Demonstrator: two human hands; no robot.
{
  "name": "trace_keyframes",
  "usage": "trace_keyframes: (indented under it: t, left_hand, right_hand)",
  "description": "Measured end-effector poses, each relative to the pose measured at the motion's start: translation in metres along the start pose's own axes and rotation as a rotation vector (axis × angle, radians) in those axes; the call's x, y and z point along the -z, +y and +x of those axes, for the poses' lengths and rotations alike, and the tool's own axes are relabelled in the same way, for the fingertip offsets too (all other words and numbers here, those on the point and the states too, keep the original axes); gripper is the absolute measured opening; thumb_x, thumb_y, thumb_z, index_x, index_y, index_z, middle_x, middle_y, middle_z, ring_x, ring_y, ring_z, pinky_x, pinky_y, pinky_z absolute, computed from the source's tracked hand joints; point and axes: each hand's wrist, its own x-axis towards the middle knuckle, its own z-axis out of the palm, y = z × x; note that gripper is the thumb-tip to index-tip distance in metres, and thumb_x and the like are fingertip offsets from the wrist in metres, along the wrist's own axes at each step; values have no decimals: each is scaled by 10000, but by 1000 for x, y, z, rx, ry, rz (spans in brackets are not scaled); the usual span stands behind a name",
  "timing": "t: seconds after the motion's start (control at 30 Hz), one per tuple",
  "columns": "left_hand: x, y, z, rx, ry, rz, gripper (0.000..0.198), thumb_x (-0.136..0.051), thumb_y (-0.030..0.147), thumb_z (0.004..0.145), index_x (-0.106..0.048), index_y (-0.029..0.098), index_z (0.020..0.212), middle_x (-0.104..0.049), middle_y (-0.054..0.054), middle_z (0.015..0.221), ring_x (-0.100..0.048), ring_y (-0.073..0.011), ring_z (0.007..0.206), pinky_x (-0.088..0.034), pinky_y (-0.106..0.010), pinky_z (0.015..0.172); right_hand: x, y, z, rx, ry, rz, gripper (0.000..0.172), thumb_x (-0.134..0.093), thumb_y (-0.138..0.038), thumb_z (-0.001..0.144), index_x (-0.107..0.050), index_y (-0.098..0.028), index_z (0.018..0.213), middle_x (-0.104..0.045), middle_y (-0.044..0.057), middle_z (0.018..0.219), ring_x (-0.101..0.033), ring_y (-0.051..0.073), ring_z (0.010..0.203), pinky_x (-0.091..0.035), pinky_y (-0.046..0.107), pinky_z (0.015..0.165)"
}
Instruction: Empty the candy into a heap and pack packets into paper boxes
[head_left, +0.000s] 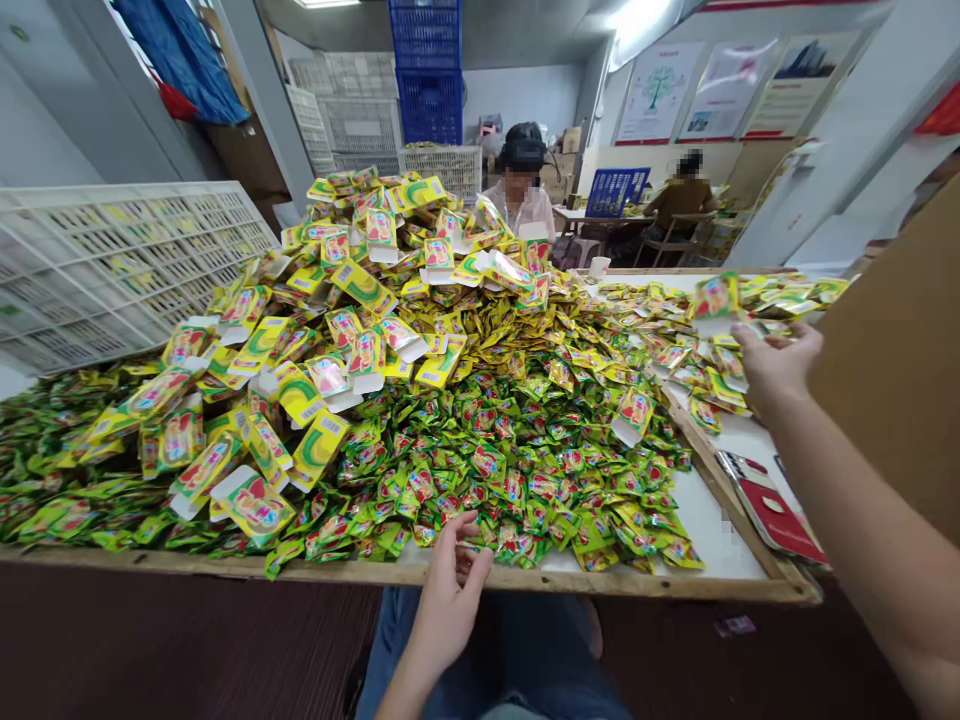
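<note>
At the table's front edge, my left hand [452,585] is open, its fingers loosely curled and thumb apart, beside a heap of small green candy packets [480,465]. No held packet shows in it. Over the right side of the table reaches my right hand [784,365], fingers apart. Just beyond its fingertips is a small yellow-green box [716,297] with a white flap, blurred and seemingly in the air. Many similar boxes [364,285] with open white flaps lie piled on the left, and yellow packets [495,335] spread behind the green ones.
A white plastic crate [135,270] tilts at the left. A wooden strip [720,490] divides the table, with a red-and-silver phone [772,505] right of it. Brown cardboard [900,370] stands at the right. One person [521,190] sits opposite; another [681,205] sits farther back.
</note>
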Motion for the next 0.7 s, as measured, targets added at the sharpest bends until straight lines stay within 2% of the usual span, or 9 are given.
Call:
trace_keyframes:
  t: [0.07,0.13,0.2,0.23,0.33,0.4,0.5,0.6,0.7]
  left_hand:
    - [-1,6,10,-54,-30,45,371,-503,410,837,-510,201,1143,-563,-83,1062,-587,-150,781,-512,-321,737]
    - [-2,20,30,-174,-45,127,303,-498,353,841,-544,192,1094,-574,-80,1052,-599,-150,786,-515,-323,751]
    - [-5,38,59,-316,-6,279,250,-470,284,861,-556,181,1072,-587,-79,1033,-605,-152,811,-517,-315,768]
    - [-8,47,76,-368,30,368,237,-451,250,873,-554,174,1072,-592,-81,1029,-606,-153,835,-517,-308,777]
    - [-19,67,126,-449,75,597,233,-453,175,875,-553,159,1085,-598,-91,1081,-575,-180,995,-473,-331,904]
    - [-28,72,152,-462,64,678,270,-502,139,843,-555,157,1106,-597,-98,1126,-548,-216,1054,-439,-378,949]
    - [-40,69,174,-466,72,796,384,-564,103,786,-537,162,1164,-594,-111,1156,-554,-259,1011,-447,-429,890]
    - [-45,64,181,-494,111,868,354,-584,88,761,-576,164,1107,-619,-121,1079,-554,-283,951,-446,-449,822]
    - [-44,63,180,-574,148,889,194,-598,71,744,-638,180,899,-647,-100,951,-543,-294,924,-436,-439,779]
  right_hand:
    - [-17,-3,5,18,16,-95,302,-388,-379,917,-595,-224,1074,-655,122,1062,-596,262,1033,-464,429,898]
    - [-54,-2,-4,48,-72,-177,227,-479,-264,874,-626,-188,1030,-671,119,1041,-616,254,977,-469,419,893]
    - [-98,2,-16,92,-232,-243,185,-557,-164,813,-662,-172,965,-691,92,1003,-633,222,923,-478,375,886]
    - [-119,4,-20,108,-280,-274,226,-577,-130,794,-655,-156,1004,-682,100,1038,-624,221,960,-464,373,915]
    - [-158,8,-23,112,-350,-352,341,-617,-152,799,-587,-115,1137,-621,136,1154,-565,239,1089,-426,431,970]
    - [-165,9,-18,97,-372,-373,309,-607,-234,837,-581,-126,1126,-603,120,1166,-554,235,1101,-425,461,964]
    - [-159,12,-11,83,-400,-332,234,-579,-320,866,-617,-148,1022,-634,77,1082,-583,199,1032,-444,436,937]
    - [-145,18,-11,49,-420,-221,243,-565,-361,859,-649,-135,891,-680,57,901,-630,183,866,-488,378,831]
    - [-129,23,-20,0,-427,-60,285,-571,-405,815,-674,-140,837,-703,61,829,-652,197,775,-504,333,736]
